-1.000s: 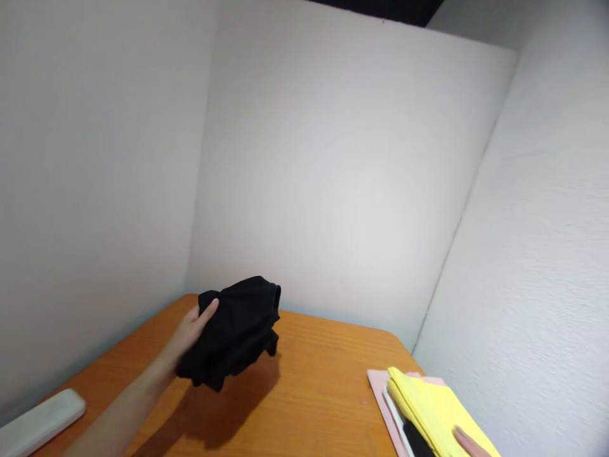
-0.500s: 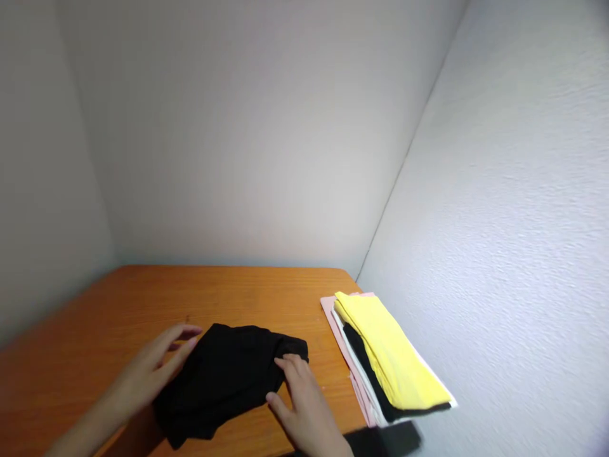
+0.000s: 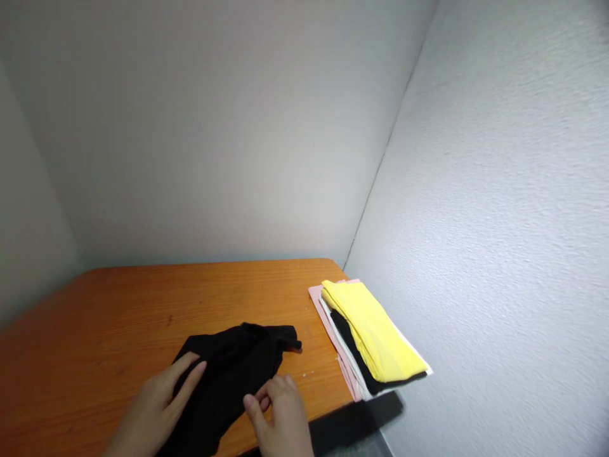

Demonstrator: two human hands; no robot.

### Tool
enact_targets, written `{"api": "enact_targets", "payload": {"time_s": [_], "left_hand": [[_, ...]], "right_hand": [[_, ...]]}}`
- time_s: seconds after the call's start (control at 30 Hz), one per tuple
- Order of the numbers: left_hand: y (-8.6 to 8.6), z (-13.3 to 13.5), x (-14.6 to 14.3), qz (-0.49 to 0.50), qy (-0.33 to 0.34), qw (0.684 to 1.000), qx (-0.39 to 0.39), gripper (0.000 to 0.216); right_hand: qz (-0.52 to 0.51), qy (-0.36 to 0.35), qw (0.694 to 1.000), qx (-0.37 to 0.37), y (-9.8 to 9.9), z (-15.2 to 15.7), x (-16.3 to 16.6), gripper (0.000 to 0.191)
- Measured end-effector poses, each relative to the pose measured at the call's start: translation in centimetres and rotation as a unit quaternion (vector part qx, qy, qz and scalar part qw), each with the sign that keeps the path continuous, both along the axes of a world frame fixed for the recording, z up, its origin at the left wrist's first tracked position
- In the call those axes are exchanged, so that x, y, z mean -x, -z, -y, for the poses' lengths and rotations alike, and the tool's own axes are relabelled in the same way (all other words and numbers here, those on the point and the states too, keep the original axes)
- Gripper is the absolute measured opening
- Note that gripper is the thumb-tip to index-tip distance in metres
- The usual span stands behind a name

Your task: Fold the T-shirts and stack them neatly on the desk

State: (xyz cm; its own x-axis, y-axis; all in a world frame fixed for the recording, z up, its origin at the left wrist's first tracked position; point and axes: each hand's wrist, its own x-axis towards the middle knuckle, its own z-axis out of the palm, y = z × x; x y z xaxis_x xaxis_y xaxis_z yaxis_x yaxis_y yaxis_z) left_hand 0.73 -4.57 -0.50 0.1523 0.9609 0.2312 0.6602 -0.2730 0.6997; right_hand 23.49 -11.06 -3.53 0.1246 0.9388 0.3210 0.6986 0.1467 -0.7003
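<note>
A crumpled black garment [image 3: 228, 374] lies on the orange wooden table [image 3: 143, 311] near its front edge. My left hand [image 3: 159, 406] rests flat on the garment's left side with fingers stretched out. On the garment's right edge, my right hand [image 3: 278, 416] has its fingers curled and pinches the cloth.
A stack of folded clothes [image 3: 368, 336], yellow on top of black, white and pink pieces, sits at the table's right end against the white wall [image 3: 499, 254]. White walls also close off the back and left sides. The table's front right corner drops off beside the stack.
The black garment went from being held up in my left hand to lying on the table. Both hands have come onto it, and the view has swung right and down.
</note>
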Motion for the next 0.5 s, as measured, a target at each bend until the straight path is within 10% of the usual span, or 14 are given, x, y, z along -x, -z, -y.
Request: {"api": "enact_targets", "payload": {"time_s": [0.37,0.5], "left_hand": [[-0.4,1.5,1.3,0.151,-0.097,0.984,0.008,0.051],[-2.6,0.5,3.9,0.128,-0.144,0.979,-0.061,0.055]], "right_hand": [[-0.096,0.021,0.994,0.056,1.1,-2.0,0.6,0.007],[-0.139,0.011,0.990,0.006,-1.7,-3.5,-1.0,0.006]]}}
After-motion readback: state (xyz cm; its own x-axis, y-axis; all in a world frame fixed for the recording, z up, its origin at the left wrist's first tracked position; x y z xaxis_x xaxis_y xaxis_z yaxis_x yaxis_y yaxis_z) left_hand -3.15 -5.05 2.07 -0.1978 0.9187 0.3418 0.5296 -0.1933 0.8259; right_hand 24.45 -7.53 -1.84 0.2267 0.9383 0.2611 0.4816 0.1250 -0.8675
